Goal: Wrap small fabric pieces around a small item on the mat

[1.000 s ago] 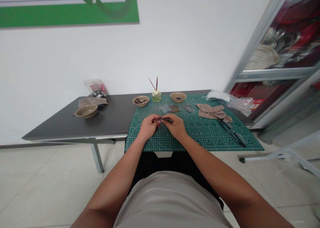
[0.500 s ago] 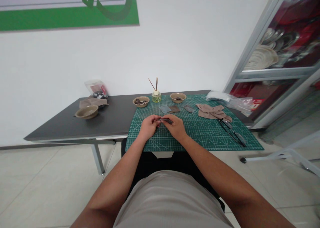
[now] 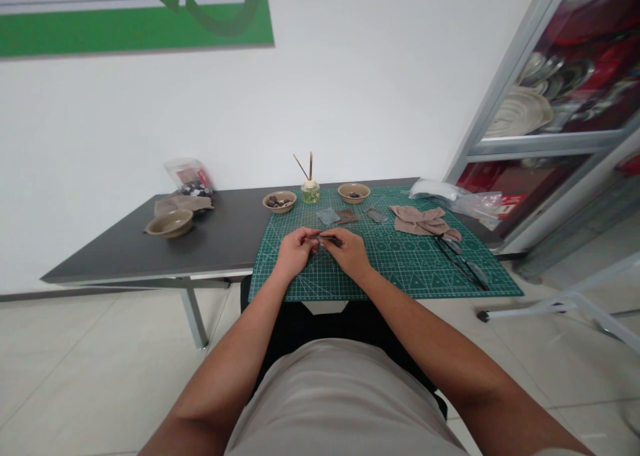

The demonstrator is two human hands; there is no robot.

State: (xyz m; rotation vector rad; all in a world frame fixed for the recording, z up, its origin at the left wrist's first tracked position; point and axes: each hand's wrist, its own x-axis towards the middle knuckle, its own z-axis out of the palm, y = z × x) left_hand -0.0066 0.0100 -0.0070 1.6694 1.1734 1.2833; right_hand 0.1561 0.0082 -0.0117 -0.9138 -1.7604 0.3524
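Note:
My left hand (image 3: 293, 251) and my right hand (image 3: 351, 251) meet over the green cutting mat (image 3: 400, 269), thumbs and fingers pinched close together. A dark, thin, folded-looking piece (image 3: 333, 241) sticks out from the fingers of my right hand. Whatever my left fingertips pinch is small, dark and mostly hidden by them. Just beyond the hands lie a blue-grey square sheet (image 3: 328, 216), a brown sheet (image 3: 347, 216) and a grey sheet (image 3: 375, 215). Behind these are a bowl (image 3: 280, 211) of small dark stone-like pieces and another bowl (image 3: 354, 201) with fewer pieces.
A reed diffuser (image 3: 311, 194) stands between the two bowls. To the right are a brown cloth (image 3: 417, 220), glasses (image 3: 463, 264) and a clear plastic bag (image 3: 450, 195). A third bowl (image 3: 169, 231), another cloth (image 3: 160, 207) and a plastic container (image 3: 187, 173) sit at left.
The view has shifted slightly. Both hands stay together in the same place over the mat, with only small finger movements; the dark piece shows at a slightly different angle.

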